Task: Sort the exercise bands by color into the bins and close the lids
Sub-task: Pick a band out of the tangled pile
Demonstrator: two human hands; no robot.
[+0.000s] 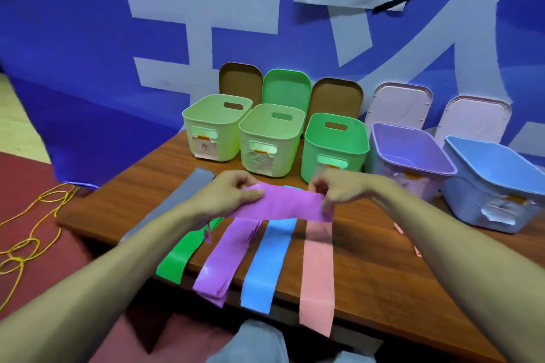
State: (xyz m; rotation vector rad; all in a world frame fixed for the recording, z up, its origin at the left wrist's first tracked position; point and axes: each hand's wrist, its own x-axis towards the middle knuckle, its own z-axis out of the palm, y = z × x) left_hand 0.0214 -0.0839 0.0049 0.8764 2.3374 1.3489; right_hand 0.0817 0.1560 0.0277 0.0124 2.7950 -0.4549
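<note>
Both hands hold a purple band (290,204) stretched flat above the table. My left hand (233,194) pinches its left end and my right hand (336,193) pinches its right end. Under it lie a grey band (180,200), a green band (180,256), a purple band (227,256), a blue band (269,259) and a pink band (318,277), their near ends hanging over the front edge. Behind stand open bins: two pale green (216,130) (269,141), one green (336,147), one purple (410,156), one blue (495,183).
The lids lean on the blue banner behind the bins: two brown (240,79) (336,96), one green (286,87), two white (399,104) (477,118). The wooden table (118,197) ends at the left. Yellow cord (32,221) lies on the red floor there.
</note>
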